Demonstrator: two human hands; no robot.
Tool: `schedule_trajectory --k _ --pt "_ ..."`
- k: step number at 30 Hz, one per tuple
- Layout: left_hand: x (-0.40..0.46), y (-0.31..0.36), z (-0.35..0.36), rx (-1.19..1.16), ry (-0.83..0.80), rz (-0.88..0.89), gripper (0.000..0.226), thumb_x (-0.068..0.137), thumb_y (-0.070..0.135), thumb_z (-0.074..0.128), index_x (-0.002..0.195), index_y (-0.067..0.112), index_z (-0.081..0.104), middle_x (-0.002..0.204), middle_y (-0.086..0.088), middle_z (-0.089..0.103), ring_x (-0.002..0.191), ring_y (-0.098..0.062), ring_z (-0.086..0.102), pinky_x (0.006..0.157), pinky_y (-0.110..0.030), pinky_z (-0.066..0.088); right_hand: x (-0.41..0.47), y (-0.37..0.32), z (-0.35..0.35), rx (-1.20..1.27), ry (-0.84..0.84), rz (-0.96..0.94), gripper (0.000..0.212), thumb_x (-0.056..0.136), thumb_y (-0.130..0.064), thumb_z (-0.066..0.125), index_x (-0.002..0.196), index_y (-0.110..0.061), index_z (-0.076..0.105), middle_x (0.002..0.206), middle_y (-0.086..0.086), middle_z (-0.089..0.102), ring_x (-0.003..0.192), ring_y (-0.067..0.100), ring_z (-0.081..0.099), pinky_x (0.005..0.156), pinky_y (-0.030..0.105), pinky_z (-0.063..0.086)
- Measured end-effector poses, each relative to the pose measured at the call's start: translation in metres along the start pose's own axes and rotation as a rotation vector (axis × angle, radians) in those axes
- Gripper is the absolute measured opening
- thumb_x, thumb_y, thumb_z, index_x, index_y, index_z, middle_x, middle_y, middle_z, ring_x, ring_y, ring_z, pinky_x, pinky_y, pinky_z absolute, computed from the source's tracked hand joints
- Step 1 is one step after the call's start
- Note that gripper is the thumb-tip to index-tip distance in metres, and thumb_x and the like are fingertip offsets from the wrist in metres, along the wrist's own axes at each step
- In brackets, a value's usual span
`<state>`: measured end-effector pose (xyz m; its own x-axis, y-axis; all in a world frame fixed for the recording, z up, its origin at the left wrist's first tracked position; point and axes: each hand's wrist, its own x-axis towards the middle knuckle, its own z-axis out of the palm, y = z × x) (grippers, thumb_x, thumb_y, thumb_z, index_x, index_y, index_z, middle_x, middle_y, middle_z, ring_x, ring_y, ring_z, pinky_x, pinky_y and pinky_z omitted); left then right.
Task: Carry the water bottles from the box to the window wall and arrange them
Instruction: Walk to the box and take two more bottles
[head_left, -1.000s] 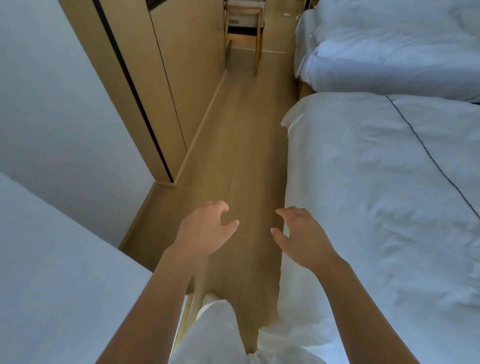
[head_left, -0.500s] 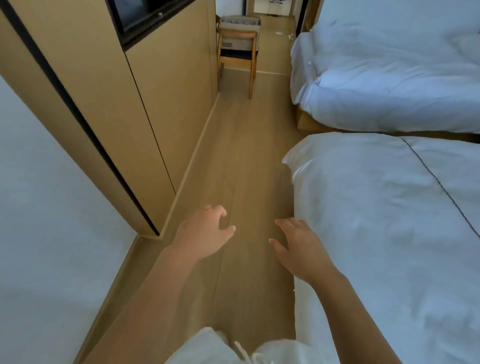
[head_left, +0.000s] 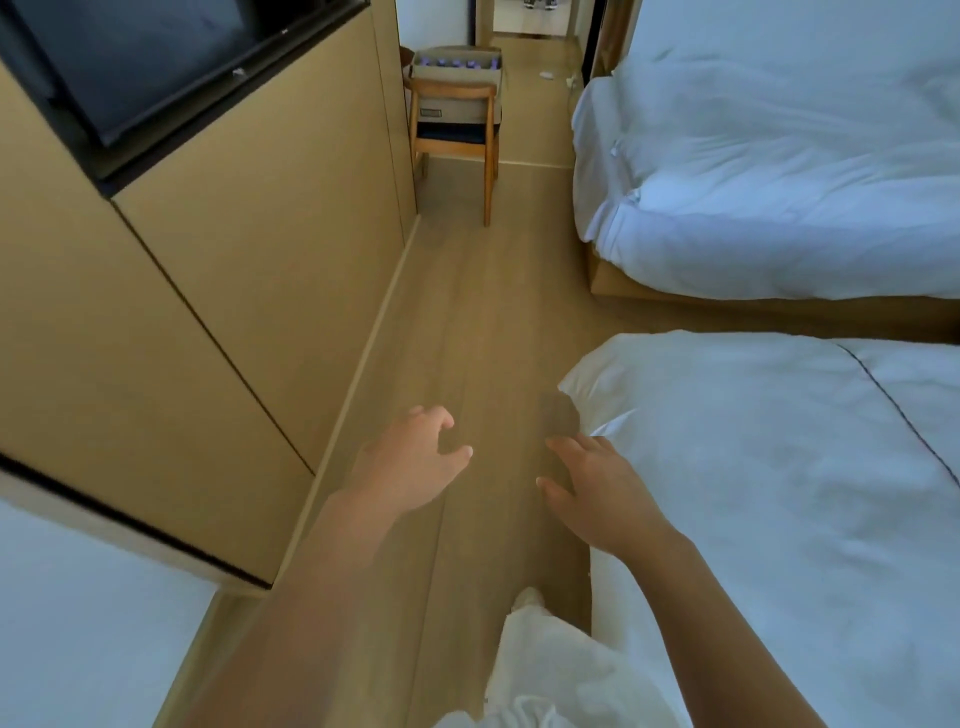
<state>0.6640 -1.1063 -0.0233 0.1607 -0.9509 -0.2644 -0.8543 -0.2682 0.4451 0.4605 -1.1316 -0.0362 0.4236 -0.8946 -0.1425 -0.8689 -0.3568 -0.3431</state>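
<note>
We are on the walk to fetch, our left hand (head_left: 415, 462) and right hand (head_left: 597, 486) loose and holding nothing, so next we must reach the box (head_left: 456, 70) of bottles (head_left: 457, 63) on the chair (head_left: 453, 136) far ahead.

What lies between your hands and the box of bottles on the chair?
In the head view, only bare wood floor lies between the empty left hand and right hand and the box on the chair.

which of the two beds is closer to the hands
The near bed, its corner right beside the right hand; the far bed lies up by the chair.
</note>
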Motion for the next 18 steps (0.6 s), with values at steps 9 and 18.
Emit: schedule_trajectory --k 9,18 --pt "0.175 0.062 -0.018 -0.031 0.021 -0.035 0.046 0.088 0.045 0.056 0.126 0.021 0.052 0.124 0.0 0.054 0.11 -0.019 0.056 0.09 -0.03 0.044 0.18 0.078 -0.072 0.014 0.002 -0.019 0.049 0.094 -0.037 0.047 0.14 -0.02 0.039 0.142 -0.004 0.043 0.128 0.016 0.038 0.103 0.029 0.034" --pt "0.336 0.058 -0.054 -0.047 0.06 -0.008 0.045 0.087 0.046 0.057 0.124 0.02 0.054 0.122 0.002 0.055 0.104 -0.016 0.056 0.082 -0.027 0.042 0.34 0.098 -0.087 -0.025 -0.019 -0.061 0.05 0.093 -0.037 0.048 0.139 -0.018 0.04 0.136 -0.004 0.047 0.123 0.017 0.041 0.099 0.029 0.037"
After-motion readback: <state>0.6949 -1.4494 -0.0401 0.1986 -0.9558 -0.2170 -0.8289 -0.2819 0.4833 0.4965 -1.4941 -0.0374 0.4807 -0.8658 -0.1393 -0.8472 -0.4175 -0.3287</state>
